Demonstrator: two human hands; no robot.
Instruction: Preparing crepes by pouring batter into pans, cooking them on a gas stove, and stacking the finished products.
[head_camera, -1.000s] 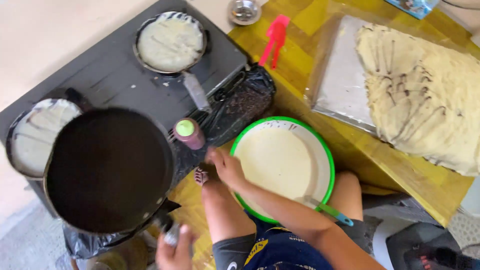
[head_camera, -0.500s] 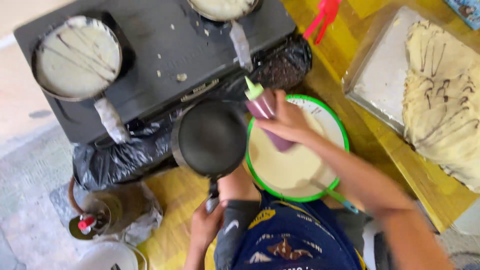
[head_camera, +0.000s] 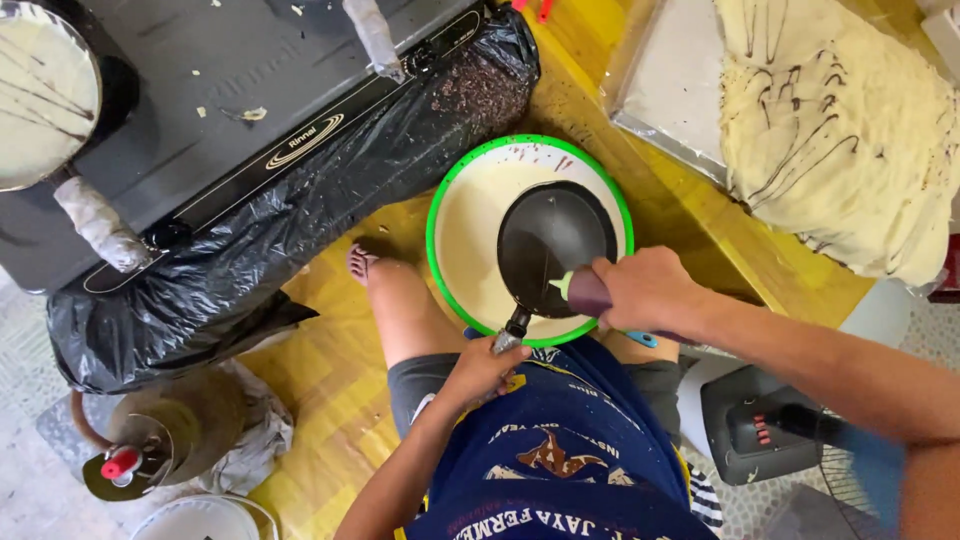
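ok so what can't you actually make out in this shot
Head view only:
- Squeeze bottle: mostly wrapped by the right hand; its fill level is hidden.
- Pan handle: its end is covered by the left hand.
- Green-rimmed bowl: the small black pan hides its middle.
- Pan at top left: cut off by the edge.

Your left hand (head_camera: 483, 368) has swung the black pan (head_camera: 556, 247) from beside the stove to above the green-rimmed bowl (head_camera: 463, 215); your right hand (head_camera: 645, 291) now tips the squeeze bottle (head_camera: 585, 291) onto it.
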